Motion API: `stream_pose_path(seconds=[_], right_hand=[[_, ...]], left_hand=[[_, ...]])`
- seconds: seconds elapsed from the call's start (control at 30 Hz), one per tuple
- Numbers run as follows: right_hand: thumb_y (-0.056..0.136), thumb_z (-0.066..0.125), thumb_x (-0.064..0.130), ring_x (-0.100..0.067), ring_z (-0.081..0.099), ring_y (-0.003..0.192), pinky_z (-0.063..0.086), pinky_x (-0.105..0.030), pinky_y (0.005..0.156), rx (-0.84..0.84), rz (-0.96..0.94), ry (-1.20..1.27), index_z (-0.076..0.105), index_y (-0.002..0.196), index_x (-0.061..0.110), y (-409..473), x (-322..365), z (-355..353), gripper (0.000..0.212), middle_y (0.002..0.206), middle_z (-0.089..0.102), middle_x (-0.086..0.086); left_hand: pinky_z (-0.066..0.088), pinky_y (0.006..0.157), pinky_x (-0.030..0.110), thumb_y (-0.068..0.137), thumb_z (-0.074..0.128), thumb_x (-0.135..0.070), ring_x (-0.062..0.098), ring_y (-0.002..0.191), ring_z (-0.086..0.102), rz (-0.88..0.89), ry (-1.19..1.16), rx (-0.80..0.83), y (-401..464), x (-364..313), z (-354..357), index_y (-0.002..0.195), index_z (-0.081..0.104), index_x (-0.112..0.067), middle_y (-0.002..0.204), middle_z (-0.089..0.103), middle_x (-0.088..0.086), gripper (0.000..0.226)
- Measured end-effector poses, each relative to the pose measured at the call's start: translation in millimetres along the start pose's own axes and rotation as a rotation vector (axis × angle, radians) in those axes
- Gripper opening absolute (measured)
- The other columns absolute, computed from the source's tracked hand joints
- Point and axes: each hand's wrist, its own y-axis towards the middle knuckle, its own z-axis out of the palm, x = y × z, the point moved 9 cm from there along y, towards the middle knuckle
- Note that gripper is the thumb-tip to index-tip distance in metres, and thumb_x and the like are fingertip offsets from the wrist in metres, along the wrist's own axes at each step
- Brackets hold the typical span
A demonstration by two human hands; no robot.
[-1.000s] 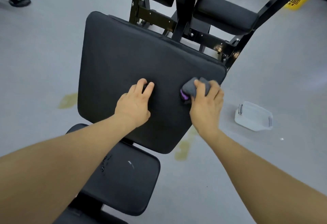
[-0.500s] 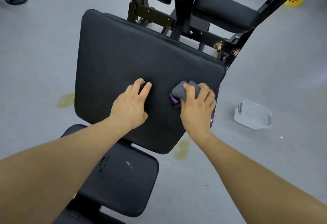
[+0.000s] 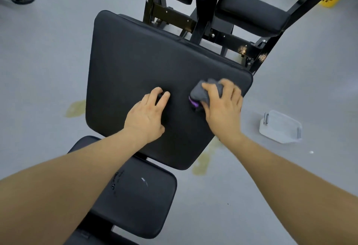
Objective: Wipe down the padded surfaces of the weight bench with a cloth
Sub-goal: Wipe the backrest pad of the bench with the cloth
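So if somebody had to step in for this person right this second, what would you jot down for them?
Right hand grips the bunched grey cloth and presses it on the large black pad, near its right edge.
Left hand rests on the same pad, fingers partly curled, seemingly bracing; it holds nothing that I can make out.
Done: wiping of the large pad is under way; how much is covered cannot be told.
Left: the rest of this pad, the smaller seat pad below, and the upper pads behind the frame.

Reached forward with both bare forearms; left hand (image 3: 145,115) rested with fingers loosely bent, right hand (image 3: 222,107) curled, gripping.
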Motion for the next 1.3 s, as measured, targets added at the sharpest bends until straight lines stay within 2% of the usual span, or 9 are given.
stream_pose_path(seconds=[0.13, 0.3, 0.57, 0.67, 0.8, 0.9, 1.07, 1.2, 1.3], right_hand=[[0.079, 0.069, 0.024, -0.034, 0.037, 0.103, 0.04, -0.047, 0.084, 0.023, -0.022, -0.025, 0.055, 0.113, 0.018, 1, 3, 0, 0.038, 0.12, 0.043, -0.016], [0.088, 0.057, 0.031, -0.038, 0.038, 0.117, 0.033, -0.045, 0.095, 0.003, 0.059, -0.037, 0.048, 0.126, 0.021, 71, 23, -1, 0.041, 0.132, 0.039, -0.017], [0.077, 0.071, 0.025, -0.032, 0.035, 0.105, 0.042, -0.045, 0.085, 0.031, -0.126, -0.048, 0.057, 0.116, 0.022, -13, 16, 14, 0.041, 0.121, 0.033, -0.01], [0.074, 0.072, 0.029, -0.033, 0.038, 0.102, 0.038, -0.043, 0.083, 0.019, -0.282, -0.124, 0.058, 0.114, 0.023, 6, 14, 4, 0.043, 0.119, 0.037, -0.011], [0.087, 0.057, 0.033, -0.042, 0.039, 0.115, 0.034, -0.048, 0.094, -0.01, 0.026, -0.135, 0.049, 0.126, 0.019, 61, -31, -19, 0.042, 0.131, 0.04, -0.021], [0.088, 0.052, 0.032, -0.043, 0.041, 0.113, 0.036, -0.05, 0.093, -0.079, 0.176, -0.134, 0.046, 0.126, 0.018, 45, -33, -17, 0.041, 0.13, 0.041, -0.023], [0.078, 0.065, 0.022, -0.036, 0.036, 0.106, 0.041, -0.048, 0.087, -0.034, 0.02, -0.135, 0.047, 0.122, 0.021, -31, 5, 11, 0.047, 0.123, 0.034, -0.016], [0.073, 0.072, 0.021, -0.032, 0.037, 0.098, 0.041, -0.043, 0.081, 0.017, -0.227, -0.104, 0.05, 0.115, 0.022, -28, 11, 6, 0.047, 0.118, 0.035, -0.012], [0.08, 0.064, 0.023, -0.039, 0.043, 0.099, 0.042, -0.046, 0.082, -0.015, -0.051, -0.063, 0.053, 0.117, 0.018, 13, -26, -17, 0.038, 0.12, 0.042, -0.019]], left_hand=[[0.035, 0.098, 0.028, 0.079, 0.063, -0.032, 0.02, 0.128, 0.029, -0.003, -0.014, 0.02, 1, 0, 0, 0.148, 0.006, -0.02, 0.148, 0.007, 0.002, 0.09], [0.035, 0.099, 0.028, 0.079, 0.063, -0.032, 0.02, 0.129, 0.028, 0.007, -0.015, 0.013, 1, 1, 0, 0.148, 0.005, -0.02, 0.148, 0.005, 0.002, 0.091], [0.033, 0.101, 0.028, 0.079, 0.063, -0.034, 0.02, 0.129, 0.027, 0.015, 0.003, 0.04, 2, 1, 2, 0.148, 0.003, -0.02, 0.149, 0.004, 0.003, 0.092], [0.032, 0.102, 0.028, 0.08, 0.063, -0.034, 0.02, 0.131, 0.025, 0.01, -0.005, 0.045, 2, 1, 2, 0.148, 0.002, -0.021, 0.149, 0.002, 0.002, 0.093], [0.032, 0.103, 0.029, 0.079, 0.064, -0.034, 0.02, 0.131, 0.024, 0.011, -0.025, 0.022, 2, 2, 6, 0.149, 0.001, -0.02, 0.149, 0.002, 0.002, 0.095], [0.03, 0.105, 0.03, 0.078, 0.064, -0.034, 0.021, 0.133, 0.023, 0.021, -0.01, 0.034, -1, 3, 10, 0.149, 0.0, -0.02, 0.149, 0.002, 0.003, 0.096], [0.026, 0.108, 0.029, 0.08, 0.061, -0.035, 0.02, 0.135, 0.021, 0.037, 0.035, 0.065, -1, 3, 10, 0.149, -0.004, -0.019, 0.15, 0.0, 0.003, 0.096], [0.017, 0.112, 0.03, 0.082, 0.058, -0.035, 0.02, 0.14, 0.014, 0.017, 0.069, 0.052, -5, 2, 12, 0.148, -0.01, -0.018, 0.154, -0.002, 0.004, 0.096], [0.012, 0.113, 0.031, 0.084, 0.054, -0.032, 0.018, 0.141, 0.013, -0.008, 0.103, 0.005, -11, 0, 13, 0.149, -0.009, -0.018, 0.155, 0.0, 0.004, 0.091]])
